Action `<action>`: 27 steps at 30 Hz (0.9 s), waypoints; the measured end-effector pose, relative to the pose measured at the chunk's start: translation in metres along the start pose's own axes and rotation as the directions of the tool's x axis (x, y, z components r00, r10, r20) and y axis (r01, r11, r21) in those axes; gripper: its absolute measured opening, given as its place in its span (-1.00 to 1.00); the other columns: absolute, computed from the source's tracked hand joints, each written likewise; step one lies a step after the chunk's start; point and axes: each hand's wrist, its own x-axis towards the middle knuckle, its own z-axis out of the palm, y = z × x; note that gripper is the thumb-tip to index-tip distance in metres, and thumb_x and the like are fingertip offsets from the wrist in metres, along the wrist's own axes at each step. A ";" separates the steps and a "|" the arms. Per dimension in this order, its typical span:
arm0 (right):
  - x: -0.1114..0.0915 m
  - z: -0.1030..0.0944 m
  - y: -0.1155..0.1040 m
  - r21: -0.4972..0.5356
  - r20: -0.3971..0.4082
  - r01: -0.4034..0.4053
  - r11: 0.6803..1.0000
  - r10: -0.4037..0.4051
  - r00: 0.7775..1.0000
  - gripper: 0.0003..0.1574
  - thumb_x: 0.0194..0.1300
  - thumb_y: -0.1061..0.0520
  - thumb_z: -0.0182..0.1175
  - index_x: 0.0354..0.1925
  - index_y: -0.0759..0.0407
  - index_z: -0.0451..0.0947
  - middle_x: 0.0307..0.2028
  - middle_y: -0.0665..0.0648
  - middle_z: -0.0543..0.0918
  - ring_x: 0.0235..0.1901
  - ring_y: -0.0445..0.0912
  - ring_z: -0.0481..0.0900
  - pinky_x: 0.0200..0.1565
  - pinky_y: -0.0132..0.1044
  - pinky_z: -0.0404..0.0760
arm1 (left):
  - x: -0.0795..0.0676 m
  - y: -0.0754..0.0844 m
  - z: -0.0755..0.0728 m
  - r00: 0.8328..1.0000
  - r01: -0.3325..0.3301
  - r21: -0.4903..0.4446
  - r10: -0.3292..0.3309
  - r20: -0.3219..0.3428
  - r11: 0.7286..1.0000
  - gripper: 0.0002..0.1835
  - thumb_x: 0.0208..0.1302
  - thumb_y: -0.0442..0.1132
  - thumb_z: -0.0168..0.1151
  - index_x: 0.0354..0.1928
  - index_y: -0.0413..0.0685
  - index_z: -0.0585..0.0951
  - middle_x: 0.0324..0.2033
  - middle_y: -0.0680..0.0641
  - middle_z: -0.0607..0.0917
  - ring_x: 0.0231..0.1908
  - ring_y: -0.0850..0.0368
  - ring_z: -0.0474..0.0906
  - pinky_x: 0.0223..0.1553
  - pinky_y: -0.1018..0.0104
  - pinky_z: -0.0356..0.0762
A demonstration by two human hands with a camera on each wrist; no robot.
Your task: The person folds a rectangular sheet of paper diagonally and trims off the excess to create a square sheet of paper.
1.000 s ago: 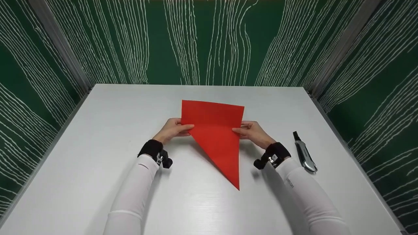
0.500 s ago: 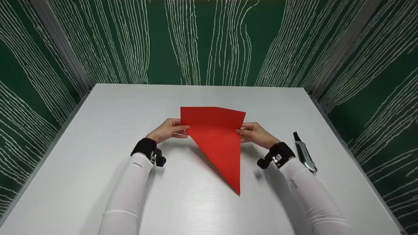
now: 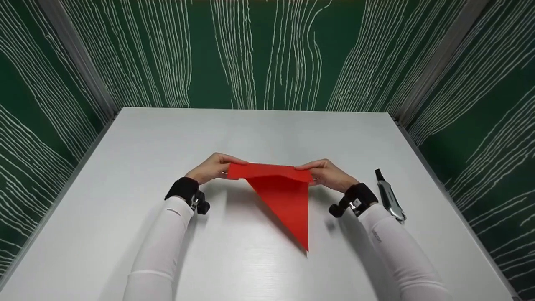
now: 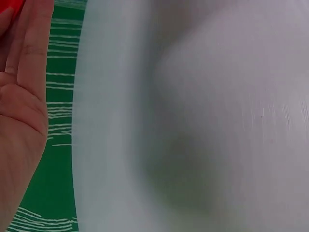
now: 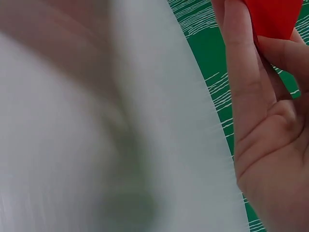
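While both hands hold the red paper [image 3: 286,205] above the middle of the desk [image 3: 167,138], its far part bends over toward the person as a narrow strip, and a triangle hangs below with its tip pointing to the person; the weak spot, I judge, is that fold. The left hand [image 3: 212,168] has its grip clamped on one end of the strip, the right hand [image 3: 330,174] on the other (thumb and fingers pinch the sheet in the right wrist view); between them the strip's loose edge bows upward, so the middle does not lie flat. Should one hand pull harder or roll further than the other, the crease could run crooked; should a pinch slacken early, the strip could spring back up, since nothing presses it down. Shadow under the triangle suggests it is lifted off the desk; with no firm backing, pressing the crease there could leave wrinkles or a second, stray line. Too much outward tension might also tear an end of the strip. The knife [image 3: 389,195] lies just beside the right sleeve [image 3: 388,238]; a careless elbow could knock it, and whether its blade is out I cannot tell.
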 end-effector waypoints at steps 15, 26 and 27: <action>0.003 0.015 -0.004 0.033 -0.101 0.087 0.996 -0.083 0.991 -0.39 0.48 0.26 -0.27 -0.19 0.04 0.77 -0.26 -0.06 0.84 -0.29 -0.21 0.80 -0.20 -0.33 0.78 | 0.002 0.003 0.008 0.994 -0.021 -0.094 0.011 -0.107 0.995 -0.53 0.51 -0.32 -0.27 0.00 -0.15 0.72 -0.01 -0.06 0.74 -0.27 0.14 0.79 -0.09 0.29 0.78; 0.011 0.028 -0.004 -0.263 -0.348 0.024 0.965 -0.118 0.930 -0.74 0.20 0.03 0.51 -0.21 0.12 0.71 -0.32 -0.08 0.73 -0.31 -0.21 0.64 -0.27 -0.38 0.73 | 0.007 0.009 0.026 0.938 -0.040 0.115 0.076 -0.337 0.993 -0.78 0.22 0.00 0.49 -0.35 0.09 0.65 -0.57 0.18 0.54 -0.39 0.25 0.46 -0.33 0.47 0.40; 0.011 0.028 -0.004 -0.261 -0.346 0.030 0.965 -0.123 0.930 -0.74 0.20 0.05 0.52 -0.21 0.12 0.71 -0.33 -0.09 0.72 -0.32 -0.22 0.63 -0.28 -0.40 0.72 | 0.008 0.008 0.027 0.935 -0.043 0.125 0.084 -0.345 0.991 -0.76 0.20 -0.03 0.51 -0.35 0.09 0.61 -0.61 0.17 0.49 -0.43 0.25 0.42 -0.35 0.45 0.34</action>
